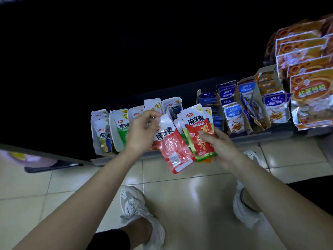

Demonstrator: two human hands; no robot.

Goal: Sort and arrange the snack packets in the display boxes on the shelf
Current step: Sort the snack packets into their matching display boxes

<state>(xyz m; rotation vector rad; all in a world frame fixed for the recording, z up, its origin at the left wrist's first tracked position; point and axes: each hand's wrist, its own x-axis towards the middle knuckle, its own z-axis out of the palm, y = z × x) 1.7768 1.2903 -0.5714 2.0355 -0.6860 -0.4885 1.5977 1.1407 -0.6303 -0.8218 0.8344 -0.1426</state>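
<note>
The left hand (142, 130) pinches the top of a red packet (173, 147) reading 魔芋爽, just before the display boxes (115, 141), while the right hand (220, 147) grips a fanned stack (197, 130) marked 魔芋爽 and 20%.

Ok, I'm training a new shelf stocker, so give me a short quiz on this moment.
1. True or false: the left hand pinches a red packet by its top end.
2. What does the right hand hold? A) one blue packet B) a fanned stack of packets C) nothing
3. Fill in: the big orange bags stand at the far ____ end of the shelf.
Key: 1 true; 2 B; 3 right.
</note>
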